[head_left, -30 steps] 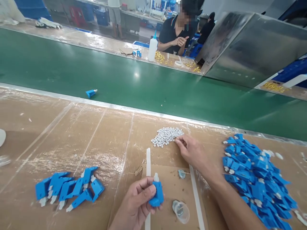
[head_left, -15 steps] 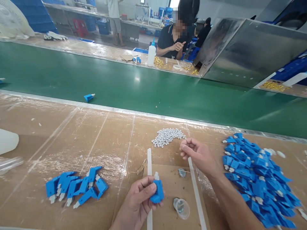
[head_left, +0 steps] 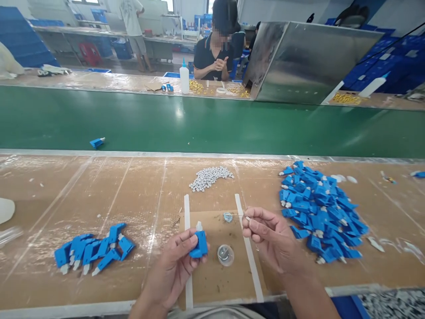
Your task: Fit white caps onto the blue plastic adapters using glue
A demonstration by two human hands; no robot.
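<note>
My left hand [head_left: 177, 254] is closed around a blue plastic part [head_left: 200, 244], which stands upright with its white tip [head_left: 199, 226] pointing up. To its right, my right hand [head_left: 265, 235] has thumb and forefinger pinched at the end of a thin stick [head_left: 237, 215]. A small pale bit shows between those fingertips. The stick's other end lies on a small bluish translucent piece [head_left: 227, 217]. Below it, a small clear cup [head_left: 225, 255] stands on a cardboard sheet [head_left: 212, 283] between two white tape strips. A pile of small grey-white pieces [head_left: 209, 178] lies beyond my hands.
A large heap of blue parts [head_left: 318, 208] lies at right, a smaller group [head_left: 89, 252] at left. Across the green belt [head_left: 212, 124], which carries one blue part [head_left: 97, 142], sits a person [head_left: 214, 57] by a white bottle [head_left: 184, 77] and a metal box [head_left: 299, 62].
My right hand has moved from beside the grey-white pile down to the stick's end. My left hand still holds the blue part. The camera view has shifted and levelled.
</note>
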